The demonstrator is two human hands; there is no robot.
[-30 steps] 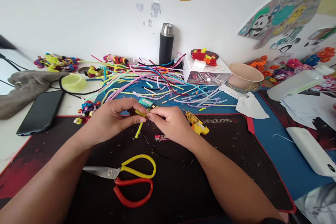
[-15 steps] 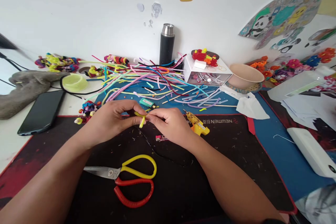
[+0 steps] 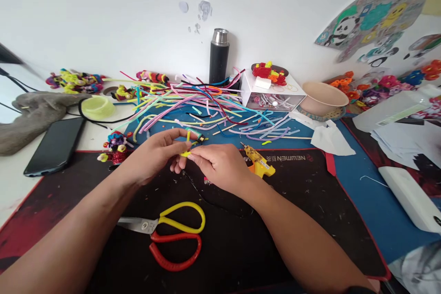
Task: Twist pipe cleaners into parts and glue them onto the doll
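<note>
A short yellow pipe cleaner, bent with one end pointing up, is pinched between my two hands above the dark mat. My left hand has thumb and forefinger closed on it, while its lower fingers curl beneath. From the other side, my right hand grips it between thumb and forefinger. Below the hands lie scissors with one yellow and one red handle. A yellow glue gun rests just right of my right hand, partly hidden by it.
Many coloured pipe cleaners spread across the back of the table. Behind them stand a black thermos and a white box. A phone lies at left; a beige bowl and a white power bank are at right.
My left hand has turned and its lower fingers have come into view under the pipe cleaner. The pipe cleaner's free end, which pointed down, now points up.
</note>
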